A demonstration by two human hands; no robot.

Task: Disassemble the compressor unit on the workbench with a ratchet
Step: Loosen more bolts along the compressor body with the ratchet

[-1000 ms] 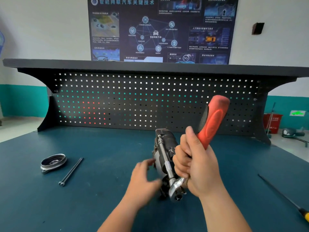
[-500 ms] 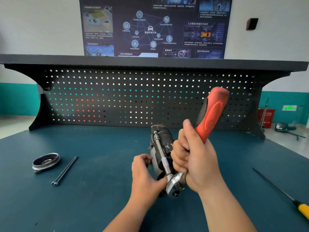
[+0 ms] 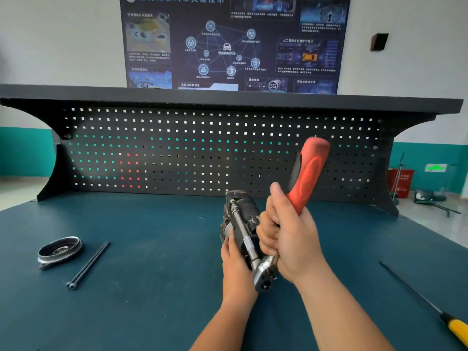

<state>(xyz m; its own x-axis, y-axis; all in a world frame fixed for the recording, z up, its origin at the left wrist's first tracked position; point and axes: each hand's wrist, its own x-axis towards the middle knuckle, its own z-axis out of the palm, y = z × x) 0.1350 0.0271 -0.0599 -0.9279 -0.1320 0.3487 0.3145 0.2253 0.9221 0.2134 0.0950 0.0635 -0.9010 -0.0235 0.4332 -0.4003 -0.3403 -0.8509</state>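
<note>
Our left grip has just closed on the compressor, bracing it on the desk, so our right grip, clasping the ratchet, can turn.

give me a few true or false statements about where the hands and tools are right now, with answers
1. The right hand grips the red handle of the ratchet. True.
2. The left hand lies flat on the bench, away from the compressor. False: it holds the compressor on its near left side.
3. A yellow-handled screwdriver lies on the bench to the right of the hands. True.
4. The long bolts lie to the right of the compressor. False: they lie to its left, beside a round metal cover.
</note>
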